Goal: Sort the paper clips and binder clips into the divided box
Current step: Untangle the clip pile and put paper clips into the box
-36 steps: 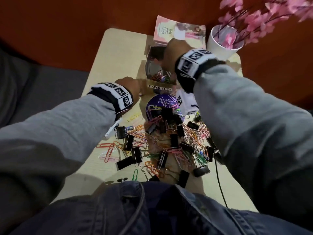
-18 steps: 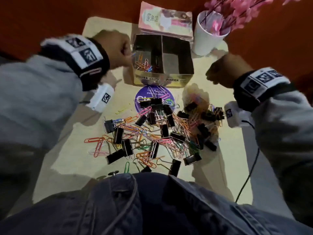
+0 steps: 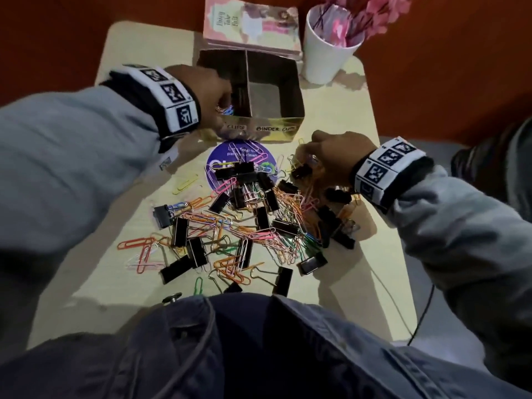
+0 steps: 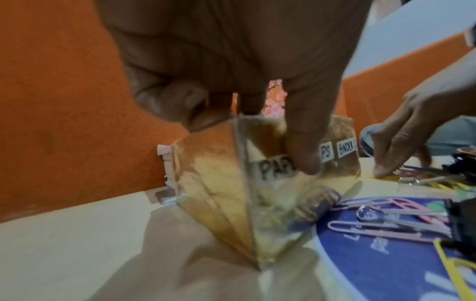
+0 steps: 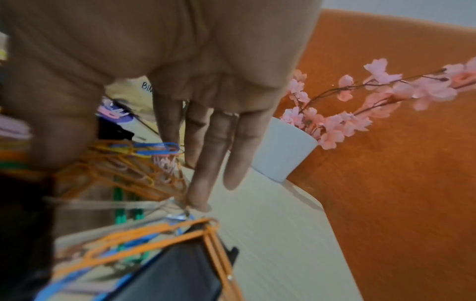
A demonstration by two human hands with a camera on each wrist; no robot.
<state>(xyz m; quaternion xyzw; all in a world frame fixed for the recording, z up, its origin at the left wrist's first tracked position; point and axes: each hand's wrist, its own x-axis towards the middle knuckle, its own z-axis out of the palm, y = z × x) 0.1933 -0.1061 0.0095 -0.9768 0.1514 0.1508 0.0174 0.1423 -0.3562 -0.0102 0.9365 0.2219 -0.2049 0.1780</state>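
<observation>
Reaching into the mixed clip pile, the right hand was nearer, fingers straight, gripping nothing.
Left hand curled over the divided box beyond; contents unclear.

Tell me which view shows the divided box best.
The head view: the divided box shows both compartments and its front labels. The left wrist view shows only its outer walls with labels, the right wrist view just a sliver behind the fingers.
</observation>
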